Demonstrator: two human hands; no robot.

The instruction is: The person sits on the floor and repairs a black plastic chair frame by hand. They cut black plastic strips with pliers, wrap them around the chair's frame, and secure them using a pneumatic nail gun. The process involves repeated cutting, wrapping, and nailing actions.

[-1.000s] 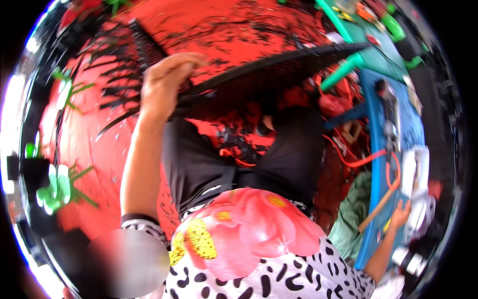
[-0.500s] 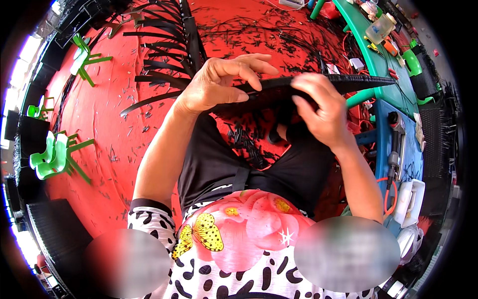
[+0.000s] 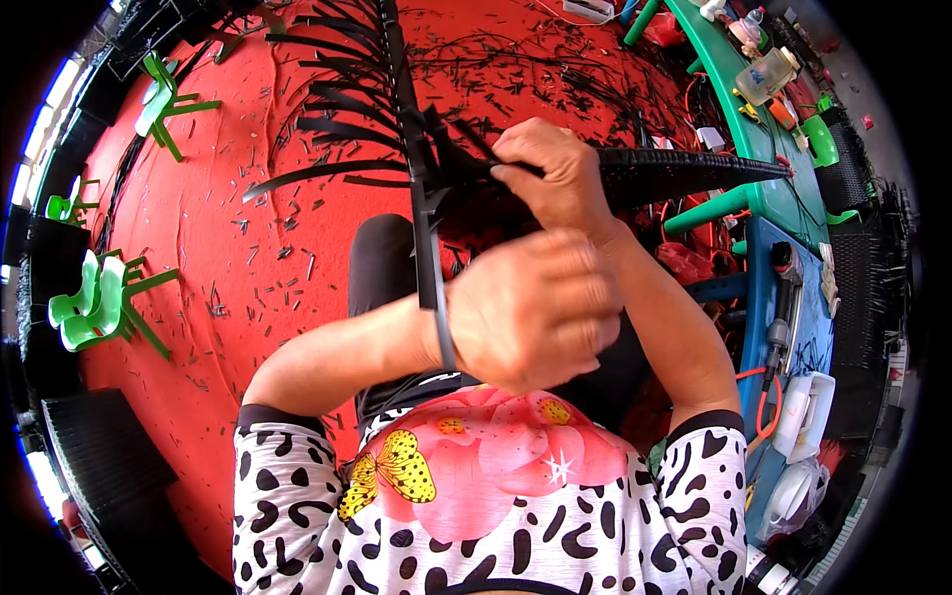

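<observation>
You're at the black woven panel, upper centre, apparently working its corner: right hand pinched nearly closed on its edge, left hand curled, blurred, hold unclear; next move likely calls for freeing that strip across your wrist, green table crowding upper right, room over red floor at left

The panel is extending crosswise before the torso, with strips projecting to the left, the right hand sitting at the panel and the left hand sitting nearer the torso. On the floor, chairs are standing to the left and scraps are lying beyond the panel. To the right, a table is bearing a jar, while a nearer bench is bearing a tool.
</observation>
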